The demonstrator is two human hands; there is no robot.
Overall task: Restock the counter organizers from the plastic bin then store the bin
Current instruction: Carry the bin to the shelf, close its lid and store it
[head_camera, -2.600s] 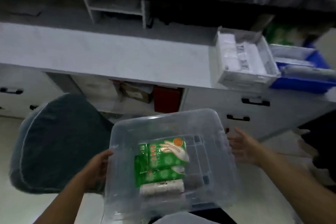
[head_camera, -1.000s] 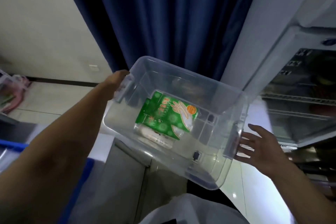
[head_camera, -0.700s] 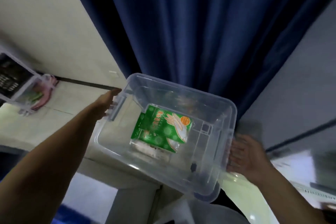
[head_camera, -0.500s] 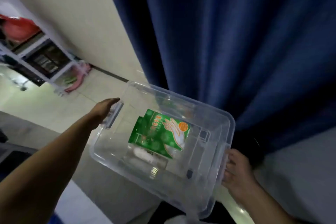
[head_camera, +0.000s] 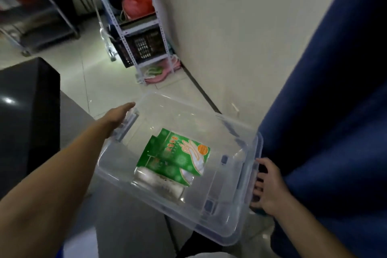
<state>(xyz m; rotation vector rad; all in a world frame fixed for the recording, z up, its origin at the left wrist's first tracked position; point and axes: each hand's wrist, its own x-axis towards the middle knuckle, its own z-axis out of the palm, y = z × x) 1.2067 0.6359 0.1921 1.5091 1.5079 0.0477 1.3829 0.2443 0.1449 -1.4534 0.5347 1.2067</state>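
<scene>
Head view: the person carries a clear bin (head_camera: 228, 132) in mid-air over the floor (head_camera: 100, 81), tilted, with its long axis running from 10 o'clock to 4 o'clock across the frame and its open top facing up toward the camera. The left hand (head_camera: 117, 116) grips the handle at the bin's 10 o'clock end, thumb lying along the top; the fingers go under the rim and are hidden. The right hand (head_camera: 267, 187) grips the handle at the 4 o'clock end, fingers curled under the rim. Inside the bin, two green packs (head_camera: 176, 159) lie flat and overlapped near the middle, their long sides running toward 1 o'clock, with a pale roll (head_camera: 159, 182) touching them on the 7 o'clock side.

A blue curtain (head_camera: 335, 111) hangs just beside the bin's right end, close against the right hand. A wall (head_camera: 230, 27) stands at 12 to 1 o'clock. A dark counter (head_camera: 27, 111) sits at 9 o'clock, beside the left forearm. A white rack (head_camera: 144, 27) stands well away at 11 o'clock against the wall, holding a red bag (head_camera: 136, 4) and a dark crate (head_camera: 144, 46). Open floor lies between the bin and the rack.
</scene>
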